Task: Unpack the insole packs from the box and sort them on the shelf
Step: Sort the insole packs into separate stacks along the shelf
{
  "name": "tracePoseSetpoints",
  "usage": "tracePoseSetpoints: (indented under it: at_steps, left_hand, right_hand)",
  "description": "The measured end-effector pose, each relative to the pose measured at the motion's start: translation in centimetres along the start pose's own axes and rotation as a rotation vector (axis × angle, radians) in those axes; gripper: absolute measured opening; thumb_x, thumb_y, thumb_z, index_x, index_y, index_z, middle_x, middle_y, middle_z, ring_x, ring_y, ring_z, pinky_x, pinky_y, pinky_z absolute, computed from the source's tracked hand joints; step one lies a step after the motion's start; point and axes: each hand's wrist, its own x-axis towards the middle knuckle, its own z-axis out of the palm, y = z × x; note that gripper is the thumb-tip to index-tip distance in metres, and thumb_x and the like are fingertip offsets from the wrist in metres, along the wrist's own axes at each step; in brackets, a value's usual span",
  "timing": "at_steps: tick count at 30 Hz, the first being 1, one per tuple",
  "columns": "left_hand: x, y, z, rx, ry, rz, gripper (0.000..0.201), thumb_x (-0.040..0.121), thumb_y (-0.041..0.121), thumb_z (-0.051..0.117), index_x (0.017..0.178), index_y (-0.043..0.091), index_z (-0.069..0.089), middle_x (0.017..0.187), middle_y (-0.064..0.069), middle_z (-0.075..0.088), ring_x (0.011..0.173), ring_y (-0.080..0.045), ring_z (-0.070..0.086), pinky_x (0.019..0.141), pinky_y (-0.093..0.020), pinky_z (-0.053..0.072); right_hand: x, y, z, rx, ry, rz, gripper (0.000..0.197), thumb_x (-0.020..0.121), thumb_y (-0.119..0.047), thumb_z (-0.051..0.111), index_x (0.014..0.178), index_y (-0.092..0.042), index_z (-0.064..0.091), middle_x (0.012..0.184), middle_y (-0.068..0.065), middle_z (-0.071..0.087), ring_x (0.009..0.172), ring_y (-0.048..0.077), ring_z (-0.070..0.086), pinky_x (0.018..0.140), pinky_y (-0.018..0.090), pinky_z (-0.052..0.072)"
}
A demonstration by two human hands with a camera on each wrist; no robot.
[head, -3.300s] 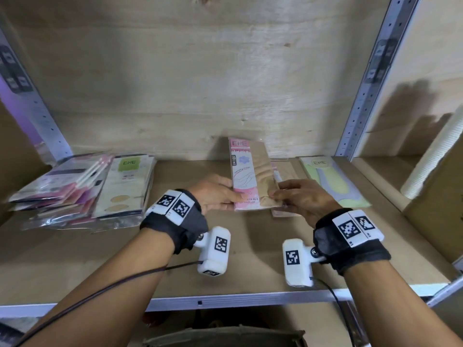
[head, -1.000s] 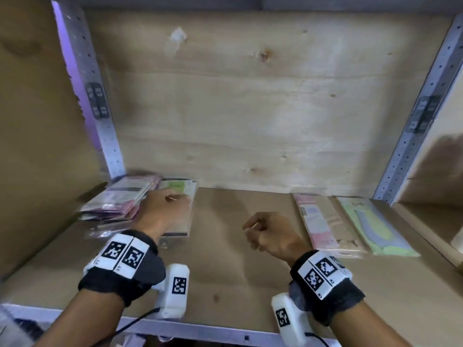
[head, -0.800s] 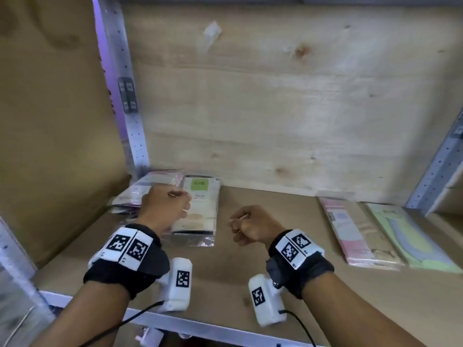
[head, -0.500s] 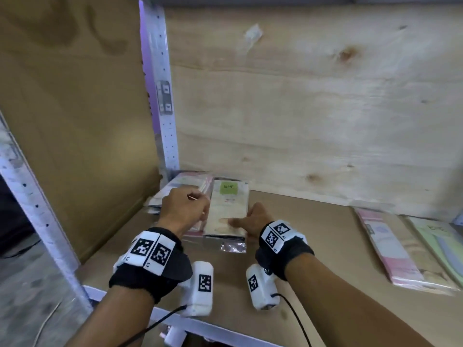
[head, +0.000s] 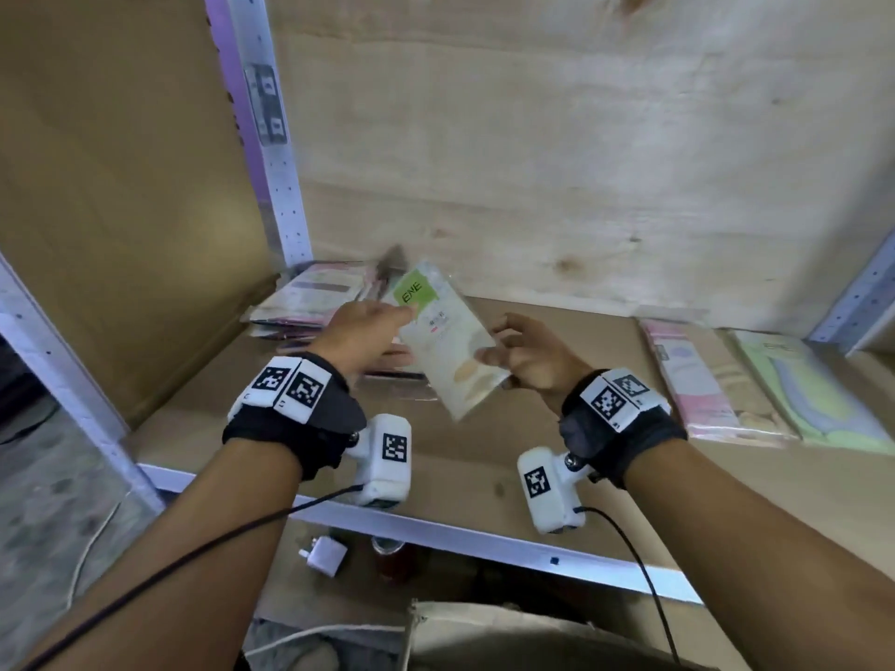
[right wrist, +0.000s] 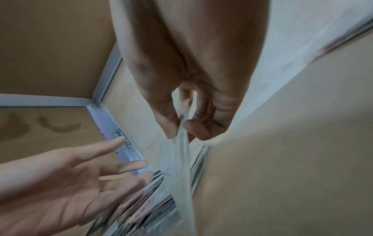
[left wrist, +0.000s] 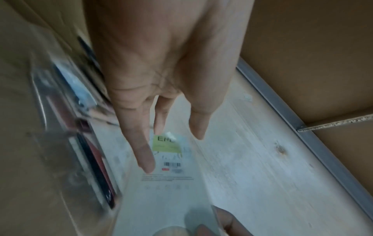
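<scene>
Nearest the camera, a brown cardboard box (head: 484,622) sat below the grey metal front edge of the shelf (head: 436,527), its contents out of sight. Above the brown shelf board, the right hand (head: 528,363) pinched the lower edge of a clear plastic insole pack with a green label (head: 445,341) between thumb and curled fingers; the right wrist view showed the film caught edge-on in that pinch. The pack was lifted clear of the board and tilted. The left hand (head: 361,334) hung just beside the pack's upper left edge, fingers straight and spread, gripping nothing; contact with the film could not be told. Behind it lay a loose stack of pink and clear packs (head: 315,300) against the left upright. Far right lay a pink and tan pack (head: 702,380) beside a pale green pack (head: 813,385). Judgement: a one-edge pinch on slick film may slip, and the open left hand could nudge the untidy stack and scatter it.
</scene>
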Motion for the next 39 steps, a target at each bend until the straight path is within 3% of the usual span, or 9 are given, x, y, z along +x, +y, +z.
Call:
tracePoseSetpoints:
  at_steps: [4, 7, 10, 13, 17, 20, 27, 34, 39]
  left_hand:
    - [-0.5, 0.6, 3.5, -0.137, -0.147, -0.077, 0.055, 0.081, 0.053, 0.074, 0.116, 0.012, 0.062, 0.111, -0.014, 0.068, 0.09, -0.029, 0.076, 0.087, -0.044, 0.06]
    - [-0.8, 1.4, 5.7, -0.271, -0.215, -0.091, 0.077, 0.072, 0.058, 0.079, 0.129, 0.016, 0.05, 0.12, -0.019, 0.057, 0.089, -0.037, 0.075, 0.087, -0.048, 0.06]
    - [-1.0, 1.6, 7.8, -0.372, -0.231, -0.1, 0.059, 0.079, 0.046, 0.08, 0.122, 0.012, 0.057, 0.119, -0.026, 0.064, 0.089, -0.032, 0.076, 0.08, -0.042, 0.062]
    - [-0.7, 0.9, 10.0, -0.337, -0.149, -0.073, 0.029, 0.097, 0.02, 0.063, 0.12, 0.003, 0.06, 0.119, -0.022, 0.069, 0.092, -0.024, 0.074, 0.067, -0.032, 0.064]
    - [-0.3, 0.3, 11.8, -0.25, -0.159, -0.064, 0.03, 0.1, 0.014, 0.058, 0.129, 0.007, 0.057, 0.122, -0.014, 0.07, 0.112, -0.027, 0.067, 0.082, -0.035, 0.06]
    - [-0.4, 0.4, 13.0, -0.233, -0.218, -0.056, 0.03, 0.099, 0.015, 0.059, 0.127, 0.004, 0.06, 0.121, -0.014, 0.07, 0.114, -0.028, 0.066, 0.091, -0.037, 0.055]
    - [-0.4, -0.1, 16.5, -0.348, -0.278, -0.029, 0.035, 0.095, 0.016, 0.064, 0.126, -0.001, 0.063, 0.12, -0.016, 0.071, 0.115, -0.029, 0.067, 0.093, -0.035, 0.055]
    - [-1.7, 0.1, 20.6, -0.072, -0.584, 0.078, 0.032, 0.088, 0.005, 0.07, 0.119, 0.015, 0.067, 0.114, -0.006, 0.075, 0.097, -0.016, 0.074, 0.07, -0.021, 0.058]
    - [-1.3, 2.1, 25.3, 0.101, -0.628, 0.125, 0.038, 0.085, 0.004, 0.074, 0.122, 0.007, 0.064, 0.109, -0.014, 0.075, 0.09, -0.016, 0.075, 0.069, -0.021, 0.059]
  right_hand:
    - [-3.7, 0.5, -2.8, -0.125, 0.054, -0.167, 0.012, 0.09, -0.009, 0.07, 0.098, -0.012, 0.061, 0.094, 0.017, 0.066, 0.071, 0.02, 0.06, 0.051, 0.024, 0.043]
    - [-5.6, 1.2, -4.5, -0.306, 0.095, -0.352, 0.018, 0.085, -0.004, 0.07, 0.099, -0.015, 0.067, 0.097, 0.008, 0.069, 0.083, 0.017, 0.064, 0.07, 0.022, 0.051]
    - [-7.1, 2.1, -5.9, -0.456, 0.067, -0.38, 0.029, 0.083, -0.008, 0.073, 0.104, -0.026, 0.066, 0.103, -0.001, 0.065, 0.095, 0.012, 0.062, 0.073, 0.015, 0.044]
    - [-7.9, 2.8, -7.5, -0.457, -0.001, -0.286, 0.036, 0.076, -0.029, 0.083, 0.107, -0.035, 0.066, 0.11, -0.002, 0.057, 0.102, 0.011, 0.059, 0.081, 0.022, 0.049]
    - [-8.1, 3.1, -10.3, -0.338, 0.053, -0.16, 0.035, 0.077, -0.057, 0.075, 0.106, -0.041, 0.067, 0.118, -0.007, 0.057, 0.109, 0.004, 0.057, 0.094, 0.027, 0.048]
    - [-8.0, 3.9, -12.6, -0.348, 0.212, -0.093, 0.044, 0.082, -0.059, 0.069, 0.115, -0.03, 0.063, 0.108, -0.011, 0.062, 0.101, 0.005, 0.061, 0.085, 0.023, 0.05]
    - [-8.6, 6.0, -16.6, 0.146, 0.0, 0.067, 0.017, 0.085, -0.009, 0.075, 0.101, -0.015, 0.071, 0.099, 0.007, 0.075, 0.085, 0.015, 0.067, 0.055, 0.026, 0.054]
    - [-9.6, 7.0, -20.4, 0.216, 0.202, 0.094, 0.029, 0.083, -0.014, 0.078, 0.11, -0.008, 0.068, 0.109, 0.021, 0.072, 0.087, 0.029, 0.063, 0.079, 0.045, 0.054]
    - [-10.9, 7.4, -24.1, 0.255, 0.363, 0.101, 0.039, 0.082, -0.012, 0.079, 0.111, 0.008, 0.064, 0.096, 0.017, 0.074, 0.076, 0.019, 0.068, 0.057, 0.026, 0.053]
